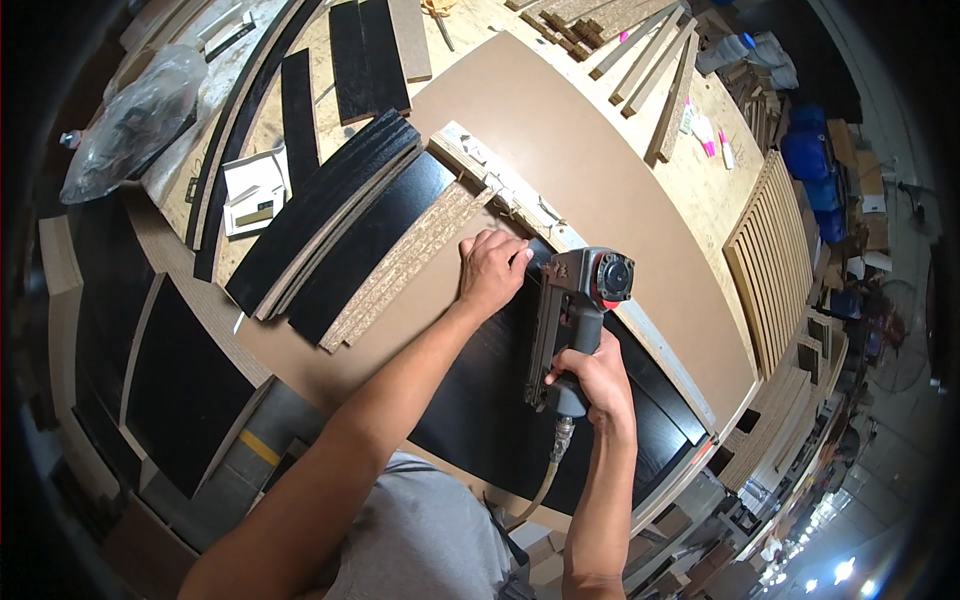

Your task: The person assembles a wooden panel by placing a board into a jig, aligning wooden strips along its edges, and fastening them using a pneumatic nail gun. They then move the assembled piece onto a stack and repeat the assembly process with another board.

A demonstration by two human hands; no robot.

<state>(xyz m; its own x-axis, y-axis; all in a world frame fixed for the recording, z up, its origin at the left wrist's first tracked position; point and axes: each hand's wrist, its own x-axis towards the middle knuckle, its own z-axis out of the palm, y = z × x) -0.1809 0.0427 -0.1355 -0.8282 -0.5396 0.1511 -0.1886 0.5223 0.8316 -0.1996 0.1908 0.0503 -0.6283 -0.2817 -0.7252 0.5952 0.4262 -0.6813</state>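
While the right hand (597, 372) has its fingers clamped around the grip of a nail gun (578, 318), the left hand (490, 270) lies just left of that tool, its fingers bent and close together; whether they pinch the dark edge beside the thumb, I cannot tell. Below the right fingers, a hose (548, 485) runs from the gun's grip; beneath them spreads a black panel (485, 400). Just beyond the left fingertips crosses a pale strip (555, 222), and to their left lie speckled boards (410, 265) and a stack of black curved boards (330, 205).

Well apart from the left fingers, farther up and left, an open white box (240, 172) holds small strips, one yellowish. Past it, a clear plastic bag (135, 120) has something dark in or behind it. Far up and right of the right fingers stands a blue-capped container (722, 55), contents hidden.
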